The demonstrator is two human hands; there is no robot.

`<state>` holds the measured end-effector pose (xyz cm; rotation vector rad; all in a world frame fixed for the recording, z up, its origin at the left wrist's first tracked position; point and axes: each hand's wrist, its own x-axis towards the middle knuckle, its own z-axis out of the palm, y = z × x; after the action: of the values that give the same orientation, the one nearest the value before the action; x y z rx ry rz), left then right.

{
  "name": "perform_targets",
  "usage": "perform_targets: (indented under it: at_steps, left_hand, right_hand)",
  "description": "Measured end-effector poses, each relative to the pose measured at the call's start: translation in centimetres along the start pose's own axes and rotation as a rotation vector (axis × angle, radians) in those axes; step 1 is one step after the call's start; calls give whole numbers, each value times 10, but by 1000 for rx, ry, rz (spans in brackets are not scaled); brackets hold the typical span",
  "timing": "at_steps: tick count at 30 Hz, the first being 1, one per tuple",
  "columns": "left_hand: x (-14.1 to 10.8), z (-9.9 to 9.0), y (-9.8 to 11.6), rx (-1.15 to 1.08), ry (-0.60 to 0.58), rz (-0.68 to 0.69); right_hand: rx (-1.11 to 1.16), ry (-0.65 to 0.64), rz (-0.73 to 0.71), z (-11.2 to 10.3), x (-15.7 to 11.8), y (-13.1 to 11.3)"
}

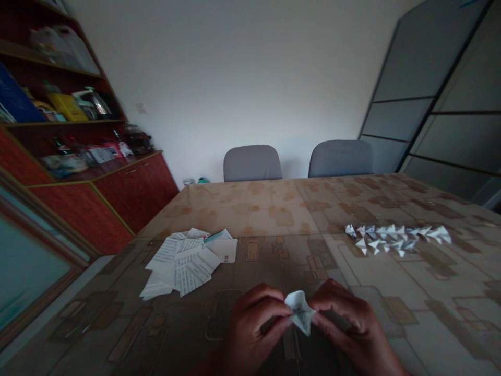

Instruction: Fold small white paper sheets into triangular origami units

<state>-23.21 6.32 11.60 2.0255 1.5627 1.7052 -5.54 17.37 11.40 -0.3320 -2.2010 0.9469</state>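
Note:
Between my two hands, over the near part of the table, is a small folded piece of paper [300, 312] with faint print inside its hollow. My left hand [258, 324] pinches its left edge between thumb and fingertips. On the opposite side, my right hand [348, 324] pinches the right edge in the same way. A pile of printed paper pieces [188, 261] is spread on the table left of my hands. Off to the right, several small folded paper shapes [391, 237] with pointed tips stand in two rows.
The large table [282, 209] has a patterned brown cover. Behind its far edge are two grey chairs [252, 163] against a pale wall. A reddish wooden cabinet [129, 188] with loaded shelves stands at the left, and a grey sliding-door wardrobe [407, 78] at the right.

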Motion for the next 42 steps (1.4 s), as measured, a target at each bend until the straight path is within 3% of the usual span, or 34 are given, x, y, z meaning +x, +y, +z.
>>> perform_targets:
  at_steps: [7,10,19,24,29,33,38,42]
  left_hand:
    - [-4,9,5,-50,85,-292]
    - [-4,11,6,-96,83,-352]
    - [-6,18,9,-173,53,-450]
    - [-9,16,8,-300,-3,-395]
    - [-8,18,12,-121,12,-317]
    - [-7,20,12,-7,3,-293]
    - [-11,23,9,-37,29,-397]
    - [-11,23,8,-110,-24,-491]
  right_hand:
    - [13,-15,-19,2,0,-2]
    - [27,-23,-1,3,1,-5]
    - [182,13,109,15,1,-1]
    - [258,37,225,17,-1,-3]
    - [222,83,305,21,-5,1]
    - [223,41,305,23,-4,-1]
    - [211,-16,267,23,-2,-5]
    - [170,-14,257,22,-4,-3]
